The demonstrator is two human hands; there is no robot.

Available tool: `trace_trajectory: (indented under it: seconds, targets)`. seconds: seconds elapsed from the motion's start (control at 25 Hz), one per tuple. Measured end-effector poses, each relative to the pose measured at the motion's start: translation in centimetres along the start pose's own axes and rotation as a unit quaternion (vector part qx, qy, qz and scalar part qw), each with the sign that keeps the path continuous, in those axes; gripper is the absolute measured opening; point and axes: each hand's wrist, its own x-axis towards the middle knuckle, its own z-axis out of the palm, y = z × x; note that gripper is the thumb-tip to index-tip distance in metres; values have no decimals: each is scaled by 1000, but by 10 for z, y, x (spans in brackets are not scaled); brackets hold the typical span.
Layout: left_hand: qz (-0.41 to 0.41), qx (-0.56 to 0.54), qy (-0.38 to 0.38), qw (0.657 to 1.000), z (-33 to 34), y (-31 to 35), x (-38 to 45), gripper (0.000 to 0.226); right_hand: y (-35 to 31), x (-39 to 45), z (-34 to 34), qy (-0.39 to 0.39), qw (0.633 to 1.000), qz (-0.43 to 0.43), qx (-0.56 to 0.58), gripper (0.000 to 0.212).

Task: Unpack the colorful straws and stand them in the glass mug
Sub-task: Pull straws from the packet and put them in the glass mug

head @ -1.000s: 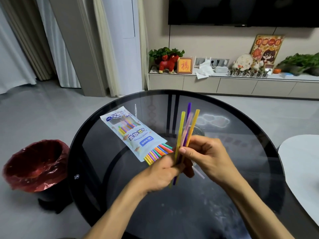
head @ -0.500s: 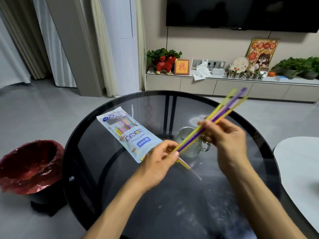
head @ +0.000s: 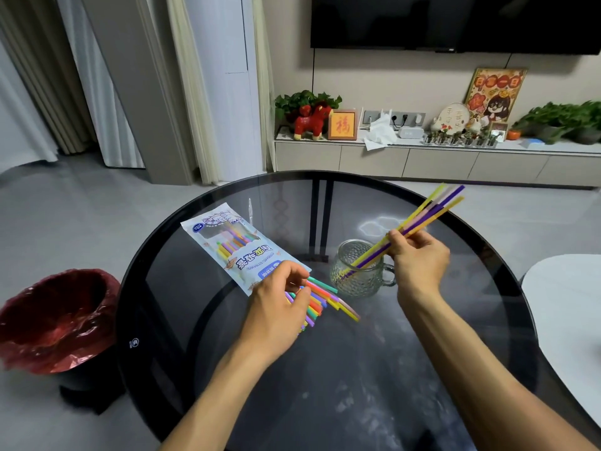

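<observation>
Right hand pinches straws angled into mug; left hand curls on packet straws; next: release upright

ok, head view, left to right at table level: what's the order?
Red-lined bin → straw pack → left hand on the loose straws → glass mug → right hand holding a straw bundle angled into the mug → white table.

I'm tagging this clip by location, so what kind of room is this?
Most likely a home living room: a wall-mounted TV above a low cabinet with plants and ornaments, curtains, and a round glass table.
</observation>
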Motion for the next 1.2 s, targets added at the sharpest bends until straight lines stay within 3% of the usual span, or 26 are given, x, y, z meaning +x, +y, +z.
trace_trajectory:
  seconds: [0.08,0.12,0.16,0.24,0.36,0.44,0.6,0.84,1.2]
  targets:
    - [49,143,-23,988,2,-15,0,14,4,-6,-5,-11,999,29,-8,21]
    - [63,218,-57,972,5,-23,0,22,7,-11,-11,-18,998,55,-18,34]
    - [58,275,-96,955,9,-30,-1,33,10,-17,-19,-20,996,75,-39,44]
    - [28,333,-155,930,15,-38,-2,48,13,-33,-38,-12,989,88,-122,39]
    - [32,332,-180,925,12,-39,0,49,1,-67,-54,-25,972,13,-234,12]
    - [43,321,-197,925,5,-38,-1,47,1,-86,-49,-122,952,-82,-269,8]
    - [76,321,-249,911,0,-37,-15,50,26,-111,-17,-299,812,-175,-470,28]
    - [76,317,-238,915,-6,-45,-17,51,27,-97,-8,-318,707,-249,-581,20]
    - [26,343,-192,919,-2,-44,-6,51,1,-63,-33,-383,678,-224,-585,37]
